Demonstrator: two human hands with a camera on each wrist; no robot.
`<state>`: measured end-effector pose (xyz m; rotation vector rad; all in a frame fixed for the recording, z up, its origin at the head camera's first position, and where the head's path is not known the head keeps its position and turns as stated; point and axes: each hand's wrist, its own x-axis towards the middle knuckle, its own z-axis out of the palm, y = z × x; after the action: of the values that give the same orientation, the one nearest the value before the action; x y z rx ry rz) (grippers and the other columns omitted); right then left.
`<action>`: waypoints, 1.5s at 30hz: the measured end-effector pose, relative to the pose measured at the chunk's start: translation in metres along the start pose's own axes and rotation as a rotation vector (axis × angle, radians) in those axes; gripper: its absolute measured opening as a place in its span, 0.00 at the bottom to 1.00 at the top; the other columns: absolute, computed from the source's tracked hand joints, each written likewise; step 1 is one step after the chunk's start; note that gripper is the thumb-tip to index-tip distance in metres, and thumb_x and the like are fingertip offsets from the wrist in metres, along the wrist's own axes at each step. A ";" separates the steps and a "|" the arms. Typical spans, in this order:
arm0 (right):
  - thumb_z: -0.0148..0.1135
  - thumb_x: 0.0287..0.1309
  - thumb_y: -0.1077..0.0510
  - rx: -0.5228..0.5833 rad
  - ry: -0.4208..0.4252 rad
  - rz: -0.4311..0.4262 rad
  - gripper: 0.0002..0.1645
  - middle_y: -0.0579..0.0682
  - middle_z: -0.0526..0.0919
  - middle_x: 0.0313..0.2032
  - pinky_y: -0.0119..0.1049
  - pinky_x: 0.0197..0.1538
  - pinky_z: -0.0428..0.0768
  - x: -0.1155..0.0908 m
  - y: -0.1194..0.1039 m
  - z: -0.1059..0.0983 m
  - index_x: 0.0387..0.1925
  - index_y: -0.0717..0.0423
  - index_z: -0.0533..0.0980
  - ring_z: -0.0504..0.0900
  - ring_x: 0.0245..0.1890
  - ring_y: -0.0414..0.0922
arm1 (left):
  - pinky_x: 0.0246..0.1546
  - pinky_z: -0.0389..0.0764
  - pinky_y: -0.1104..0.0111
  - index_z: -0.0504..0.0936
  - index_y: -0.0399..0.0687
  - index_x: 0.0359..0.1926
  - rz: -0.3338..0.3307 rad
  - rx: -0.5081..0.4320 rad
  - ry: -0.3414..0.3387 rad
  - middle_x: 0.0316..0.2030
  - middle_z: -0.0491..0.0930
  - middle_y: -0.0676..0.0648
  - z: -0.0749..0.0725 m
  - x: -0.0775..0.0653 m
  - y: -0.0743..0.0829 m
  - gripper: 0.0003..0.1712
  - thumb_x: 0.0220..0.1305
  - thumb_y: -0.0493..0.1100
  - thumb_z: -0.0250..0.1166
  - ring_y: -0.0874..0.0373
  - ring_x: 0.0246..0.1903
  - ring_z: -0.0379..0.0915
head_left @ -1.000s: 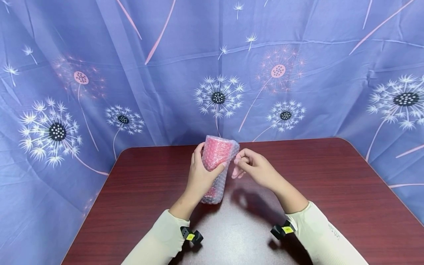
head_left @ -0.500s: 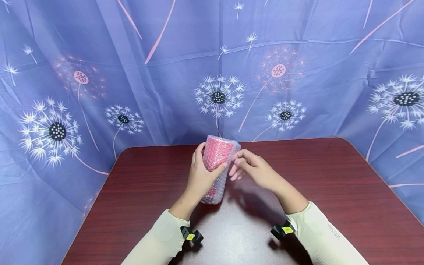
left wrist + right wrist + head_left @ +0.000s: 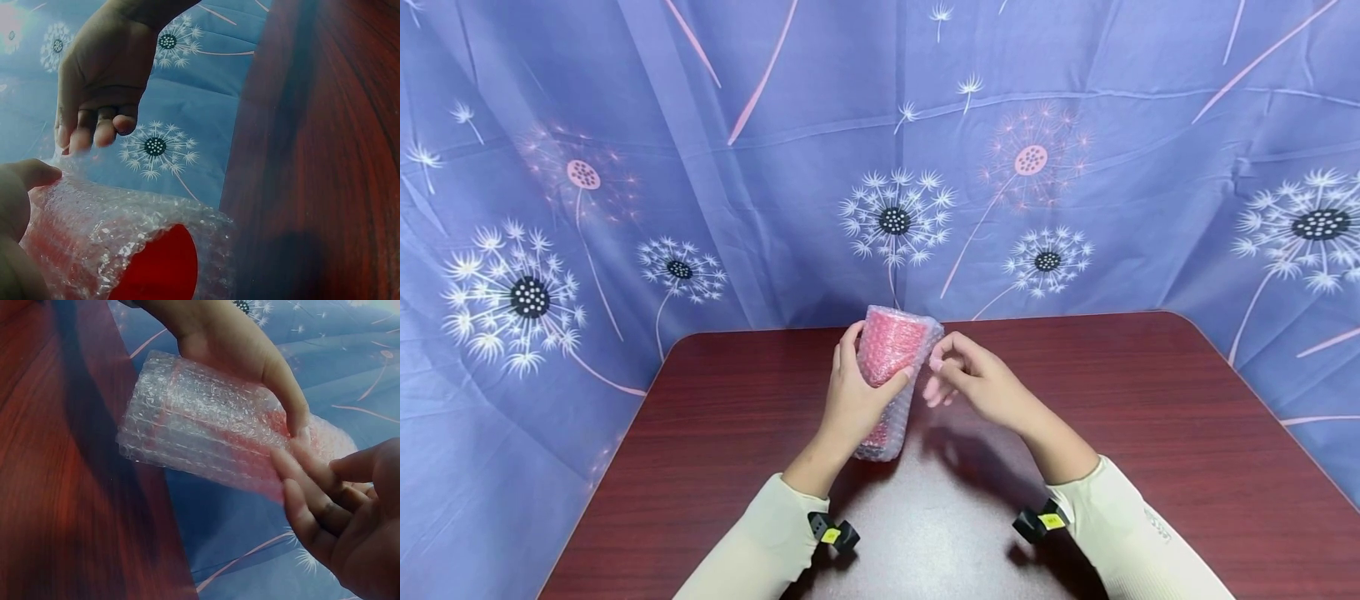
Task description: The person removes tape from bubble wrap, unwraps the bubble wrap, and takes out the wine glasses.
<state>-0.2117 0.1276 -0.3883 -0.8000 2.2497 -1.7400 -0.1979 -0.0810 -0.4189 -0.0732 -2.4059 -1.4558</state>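
A bubble-wrapped red package is held tilted over the middle of the table. My left hand grips it from the left, thumb across the front and fingers round the far side. Clear bubble wrap covers a red thing whose rounded end shows in the left wrist view; the rest of its form is hidden. At the package's upper right edge, my right hand pinches the wrap's edge between thumb and index finger. Its other fingers are bent loosely beside the wrap.
The dark red wood-grain table has a bright glare at its front middle. Blue cloth with dandelion prints hangs behind and along both sides. A small black wrist camera sits at each pale sleeve.
The right fingers moved in against the wrap half a second ago, then drew slightly back and up, thumb and index finger closing together. The left hand and package have barely shifted.
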 end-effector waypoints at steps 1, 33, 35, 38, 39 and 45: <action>0.50 0.76 0.59 -0.017 0.016 0.002 0.09 0.61 0.86 0.27 0.48 0.35 0.86 0.000 0.000 0.000 0.48 0.62 0.70 0.87 0.27 0.56 | 0.60 0.76 0.49 0.57 0.62 0.75 -0.002 -0.002 -0.002 0.67 0.67 0.44 0.000 0.000 0.000 0.56 0.50 0.58 0.77 0.47 0.60 0.72; 0.53 0.74 0.60 0.023 0.050 0.016 0.10 0.63 0.84 0.26 0.50 0.36 0.86 0.001 0.005 -0.004 0.44 0.66 0.69 0.89 0.27 0.52 | 0.54 0.81 0.54 0.56 0.65 0.76 -0.071 -0.138 -0.183 0.63 0.73 0.45 -0.004 0.002 -0.001 0.51 0.56 0.56 0.73 0.49 0.56 0.76; 0.52 0.74 0.60 0.019 0.065 0.018 0.10 0.62 0.84 0.25 0.52 0.37 0.86 0.001 0.005 -0.004 0.44 0.67 0.69 0.89 0.28 0.53 | 0.53 0.82 0.55 0.57 0.65 0.75 -0.074 -0.139 -0.167 0.63 0.73 0.46 -0.004 0.002 0.000 0.51 0.55 0.57 0.74 0.50 0.56 0.76; 0.51 0.74 0.61 0.004 0.088 0.027 0.10 0.61 0.85 0.26 0.52 0.37 0.86 0.001 0.005 -0.004 0.44 0.68 0.70 0.89 0.29 0.53 | 0.52 0.82 0.55 0.58 0.67 0.75 -0.075 -0.131 -0.148 0.63 0.73 0.47 -0.004 0.002 0.001 0.51 0.55 0.58 0.74 0.51 0.55 0.76; 0.51 0.74 0.60 -0.001 0.095 0.033 0.10 0.60 0.85 0.27 0.50 0.37 0.86 0.001 0.005 -0.003 0.44 0.67 0.70 0.89 0.30 0.54 | 0.52 0.82 0.55 0.58 0.67 0.75 -0.072 -0.125 -0.141 0.63 0.73 0.48 -0.004 0.002 0.002 0.51 0.54 0.59 0.75 0.51 0.56 0.76; 0.50 0.74 0.61 -0.029 0.125 0.035 0.08 0.60 0.87 0.30 0.47 0.39 0.87 0.001 0.005 0.000 0.44 0.65 0.71 0.89 0.32 0.54 | 0.55 0.80 0.53 0.58 0.67 0.74 -0.052 -0.089 -0.103 0.62 0.74 0.48 -0.004 0.001 0.002 0.51 0.53 0.59 0.76 0.51 0.56 0.75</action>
<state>-0.2138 0.1280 -0.3928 -0.6701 2.3579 -1.7921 -0.1974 -0.0833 -0.4149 -0.1101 -2.4397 -1.6198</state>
